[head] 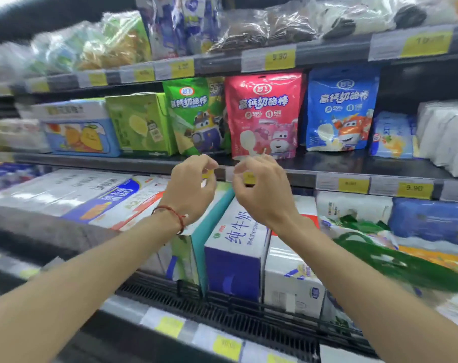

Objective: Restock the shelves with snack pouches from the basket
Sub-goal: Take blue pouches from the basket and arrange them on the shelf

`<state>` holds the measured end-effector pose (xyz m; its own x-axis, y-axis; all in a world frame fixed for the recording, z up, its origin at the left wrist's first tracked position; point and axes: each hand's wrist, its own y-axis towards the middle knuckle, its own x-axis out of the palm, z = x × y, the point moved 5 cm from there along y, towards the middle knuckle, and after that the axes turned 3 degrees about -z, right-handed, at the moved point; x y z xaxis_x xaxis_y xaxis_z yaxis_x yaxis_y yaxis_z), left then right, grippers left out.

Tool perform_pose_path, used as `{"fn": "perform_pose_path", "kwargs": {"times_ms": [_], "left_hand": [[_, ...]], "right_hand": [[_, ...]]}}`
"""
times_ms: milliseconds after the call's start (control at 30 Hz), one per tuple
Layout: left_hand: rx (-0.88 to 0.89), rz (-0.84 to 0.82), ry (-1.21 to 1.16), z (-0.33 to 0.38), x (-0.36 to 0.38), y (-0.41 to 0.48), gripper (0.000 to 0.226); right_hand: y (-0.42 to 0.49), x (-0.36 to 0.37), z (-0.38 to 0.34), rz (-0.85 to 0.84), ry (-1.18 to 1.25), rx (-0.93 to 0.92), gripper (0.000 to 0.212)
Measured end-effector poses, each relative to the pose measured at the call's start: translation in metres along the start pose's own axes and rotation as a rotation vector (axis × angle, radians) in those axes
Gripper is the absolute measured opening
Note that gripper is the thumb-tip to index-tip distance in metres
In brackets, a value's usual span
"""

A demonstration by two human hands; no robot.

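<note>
Facing the pink pouch [264,113] — upright, label outward for shoppers — we held left hand [193,189] and right hand [262,191] curled, empty.

Green pouch [193,113], red pouch [264,113], blue pouch [342,108]; yellow price tags [414,190], print mostly blurred.

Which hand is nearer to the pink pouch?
Right. The right hand is just below the pink pouch; the left hand is lower left, under the green pouch.

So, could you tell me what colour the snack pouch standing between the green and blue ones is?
The middle snack pouch is pinkish red; the head view shows it.
</note>
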<state>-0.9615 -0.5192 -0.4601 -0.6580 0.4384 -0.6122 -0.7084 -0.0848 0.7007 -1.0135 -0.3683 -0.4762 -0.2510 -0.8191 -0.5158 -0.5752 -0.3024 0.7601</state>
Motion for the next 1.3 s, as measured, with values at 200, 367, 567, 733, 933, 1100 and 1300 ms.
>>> {"fn": "perform_pose_path", "kwargs": {"times_ms": [200,367,567,733,933,1100,1300], "left_hand": [[-0.216,0.01,0.174,-0.089,-0.07,-0.089,0.022],[-0.361,0.01,0.322,-0.141,-0.132,-0.166,0.02],[-0.548,-0.008,0.432,-0.191,-0.189,-0.257,0.019],[-0.672,-0.029,0.484,-0.221,-0.23,-0.33,0.018],[-0.917,-0.051,0.51,-0.265,-0.28,-0.427,0.017],[-1.046,-0.065,0.475,-0.311,-0.319,-0.497,0.017],[-1.221,-0.106,0.384,-0.354,-0.345,-0.564,0.021]], "right_hand": [[-0.034,0.087,-0.076,-0.155,0.171,-0.094,0.013],[-0.07,0.163,-0.138,-0.336,0.273,-0.173,0.015],[-0.121,0.233,-0.215,-0.552,0.404,-0.266,0.011],[-0.17,0.282,-0.275,-0.703,0.47,-0.339,0.014],[-0.225,0.339,-0.348,-0.845,0.491,-0.416,0.011],[-0.251,0.393,-0.4,-0.924,0.473,-0.452,0.012],[-0.286,0.448,-0.442,-1.141,0.352,-0.456,0.013]]}}
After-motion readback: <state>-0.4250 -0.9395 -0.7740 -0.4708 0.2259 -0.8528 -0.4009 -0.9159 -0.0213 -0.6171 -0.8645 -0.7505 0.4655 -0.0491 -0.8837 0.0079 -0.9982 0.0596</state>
